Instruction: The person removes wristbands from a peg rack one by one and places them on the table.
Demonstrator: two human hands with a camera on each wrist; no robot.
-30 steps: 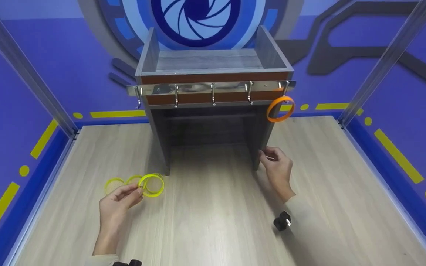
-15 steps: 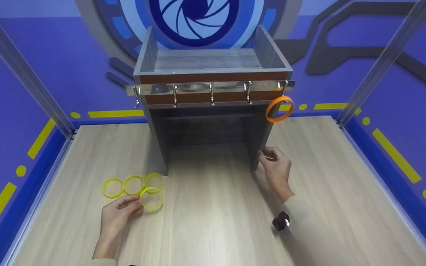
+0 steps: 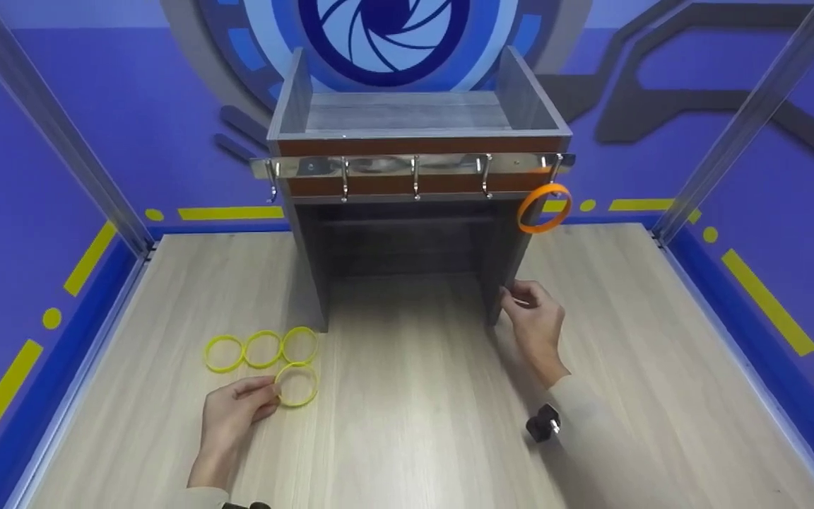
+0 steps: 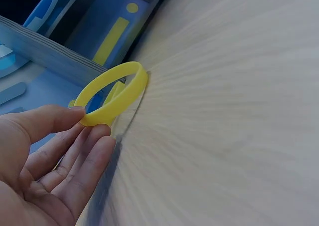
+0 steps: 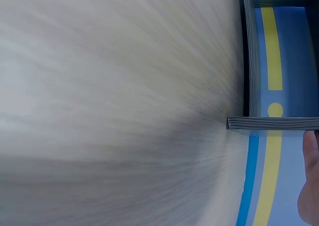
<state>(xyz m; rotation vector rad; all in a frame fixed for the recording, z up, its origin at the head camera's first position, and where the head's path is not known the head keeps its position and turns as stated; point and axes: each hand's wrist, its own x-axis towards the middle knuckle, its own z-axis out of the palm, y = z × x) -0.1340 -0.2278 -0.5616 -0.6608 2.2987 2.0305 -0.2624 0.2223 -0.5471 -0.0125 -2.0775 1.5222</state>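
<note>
My left hand (image 3: 230, 413) pinches a thin yellow wristband (image 3: 297, 385) by its left side, between thumb and fingers. In the left wrist view this wristband (image 4: 114, 94) is tilted, with the thumb on its near rim. Just beyond it in the head view, three more yellow wristbands (image 3: 263, 349) form a row on the table. My right hand (image 3: 538, 322) has bent fingers at the front edge of the right side panel of a grey wooden rack (image 3: 509, 265). One digit (image 5: 310, 148) touches that panel's outer face in the right wrist view; the other fingertips are hidden.
A metal hook rail (image 3: 379, 166) runs across the rack's front, with several hooks. An orange wristband (image 3: 545, 227) hangs on the far right hook. Above is an open tray-like top (image 3: 407, 113). Blue printed walls (image 3: 82, 141) surround the light wooden table (image 3: 407, 424).
My left hand has lowered its yellow wristband toward the front of the table, below the row, which now shows fully. My right hand stays at the panel. The head view has shifted slightly.
</note>
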